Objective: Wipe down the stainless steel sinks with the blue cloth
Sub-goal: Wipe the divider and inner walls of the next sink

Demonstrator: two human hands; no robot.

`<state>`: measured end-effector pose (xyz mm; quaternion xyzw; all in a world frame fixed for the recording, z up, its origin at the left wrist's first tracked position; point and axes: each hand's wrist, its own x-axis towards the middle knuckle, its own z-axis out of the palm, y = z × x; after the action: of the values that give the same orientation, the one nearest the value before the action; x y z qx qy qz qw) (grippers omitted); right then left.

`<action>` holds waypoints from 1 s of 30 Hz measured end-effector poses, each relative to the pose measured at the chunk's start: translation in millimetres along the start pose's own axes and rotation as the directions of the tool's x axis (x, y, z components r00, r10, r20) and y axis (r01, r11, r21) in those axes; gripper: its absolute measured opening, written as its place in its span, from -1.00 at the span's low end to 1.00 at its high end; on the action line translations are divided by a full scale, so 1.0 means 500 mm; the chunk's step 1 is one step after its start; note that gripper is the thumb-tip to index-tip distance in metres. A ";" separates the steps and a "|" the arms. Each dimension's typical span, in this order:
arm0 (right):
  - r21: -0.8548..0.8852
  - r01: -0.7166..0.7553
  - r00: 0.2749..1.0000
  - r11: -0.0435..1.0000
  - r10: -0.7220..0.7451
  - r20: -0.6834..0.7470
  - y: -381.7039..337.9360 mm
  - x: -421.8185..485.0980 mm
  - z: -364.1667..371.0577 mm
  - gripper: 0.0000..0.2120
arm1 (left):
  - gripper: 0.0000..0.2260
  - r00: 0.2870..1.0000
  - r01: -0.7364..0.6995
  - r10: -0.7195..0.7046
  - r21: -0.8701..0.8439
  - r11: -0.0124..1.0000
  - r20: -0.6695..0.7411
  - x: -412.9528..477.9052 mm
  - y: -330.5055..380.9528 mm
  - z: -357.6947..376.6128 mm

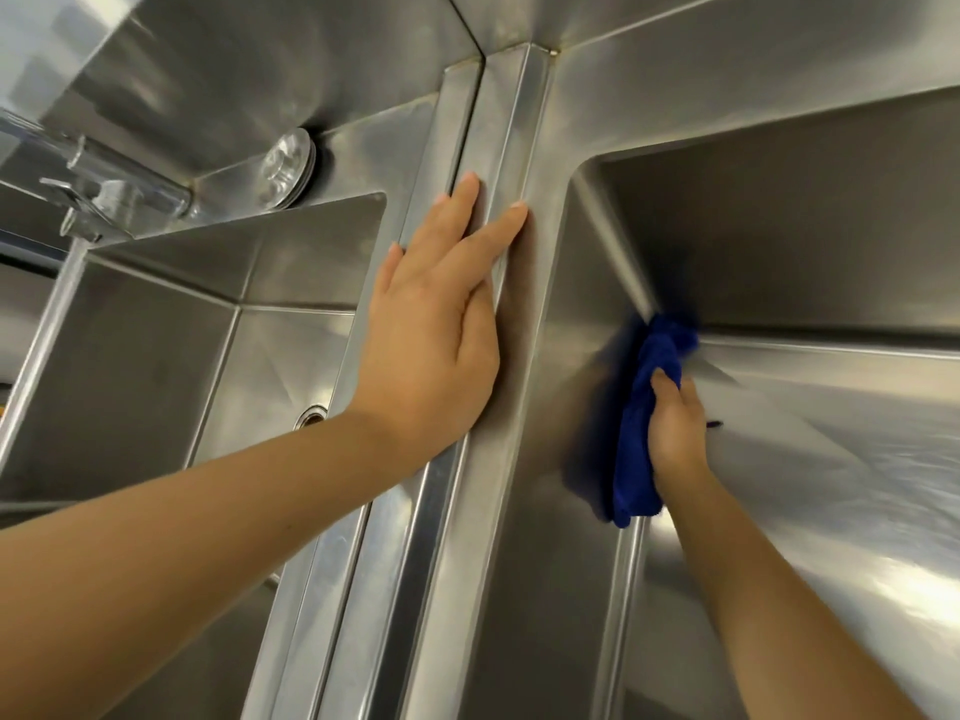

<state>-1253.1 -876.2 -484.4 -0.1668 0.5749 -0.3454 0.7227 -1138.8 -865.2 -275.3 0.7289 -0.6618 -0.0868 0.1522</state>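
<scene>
Count: 2 stainless basins are sitting side by side, L sink (156, 366) and R sink (779, 226), w/ 1 raised divider rail (498, 122) running between them up to the backsplash (260, 70). Also 1 blue cloth (634, 439), 1 faucet (104, 194) w/ 1 round wall flange (288, 168) beside it, and 1 drain (311, 415) showing in the L sink floor. 2 bare hands are working, forearms uncovered.

L hand (436, 335) is lying flat on the divider rail, fingers straight and slightly spread, palm pressing the steel and holding nothing. R hand (678, 433) is reaching down inside the R sink and gripping the blue cloth, fingers curled round its bunched middle. The cloth is sitting just left of the R hand, pressed against the sink's left wall. Its top end is poking into the rear left corner; its lower end is hanging past the wrist. The hands are well apart, w/ the rail edge and sink wall between them.

Materials: all sink surfaces are brushed steel, flat panels w/ rounded inside corners, showing streaky reflections. The R sink floor is glaring bright at the near right. The rail is a folded, squared ridge. The cloth is soft, fuzzy, deep blue, crumpled into a long roll, top end motion-blurred. The faucet is polished chrome, also blurred.
</scene>
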 end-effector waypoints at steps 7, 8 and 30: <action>0.150 0.465 0.853 0.873 -0.487 0.190 -0.069 -0.200 0.049 -0.60 | -0.56 1.000 -0.006 0.006 -0.008 1.000 0.001 -0.001 -0.001 0.001; 0.127 0.522 0.818 0.843 -0.537 0.207 -0.069 -0.208 0.050 -0.62 | -0.56 1.000 -0.003 0.003 -0.011 1.000 0.005 -0.002 0.000 0.001; -0.018 0.363 0.922 0.932 -0.356 0.152 -0.032 -0.176 0.032 -0.46 | -0.54 1.000 0.003 -0.003 0.019 1.000 0.015 0.000 0.002 -0.001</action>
<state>-1251.7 -829.4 -406.7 -0.3106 0.4879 -0.4459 0.6831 -1139.4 -865.4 -274.4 0.7306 -0.6627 -0.0859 0.1402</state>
